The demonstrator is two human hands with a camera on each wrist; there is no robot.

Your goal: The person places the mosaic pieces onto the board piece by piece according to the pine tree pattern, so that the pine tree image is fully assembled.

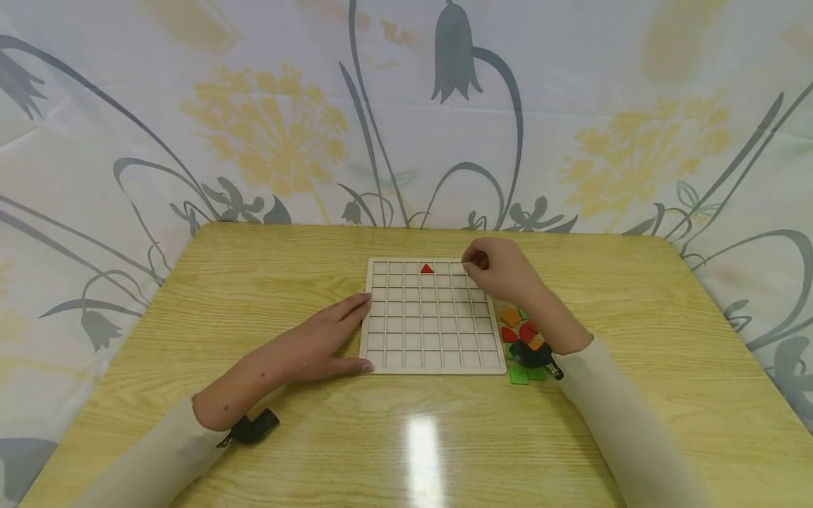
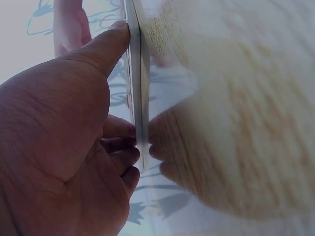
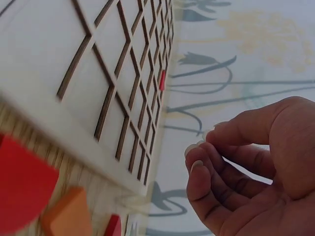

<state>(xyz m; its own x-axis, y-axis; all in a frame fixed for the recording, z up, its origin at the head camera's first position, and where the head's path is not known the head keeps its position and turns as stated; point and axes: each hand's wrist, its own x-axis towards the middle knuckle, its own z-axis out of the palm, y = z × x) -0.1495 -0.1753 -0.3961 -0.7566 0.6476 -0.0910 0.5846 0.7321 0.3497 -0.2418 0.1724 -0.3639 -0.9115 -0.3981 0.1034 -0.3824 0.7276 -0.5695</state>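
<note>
In the head view a pale wooden grid board [image 1: 413, 324] lies flat, with square recessed cells. A red triangle piece [image 1: 427, 269] sits in a cell of its top row. My left hand [image 1: 317, 346] rests on the table along the board's left side, its fingertips and thumb touching the edge; the left wrist view shows the thumb and fingers against that edge too. Above the board's top right corner is my right hand [image 1: 504, 271], fingers curled and thumb tip meeting the index finger. No piece shows between those fingertips in the right wrist view.
Loose coloured pieces lie right of the board, partly under my right wrist: an orange piece [image 1: 510, 317], a red piece [image 1: 509, 335] and a green square [image 1: 519, 375] among several. The wood-grain table [image 1: 317, 451] ends at a flower-patterned cloth [image 1: 406, 127].
</note>
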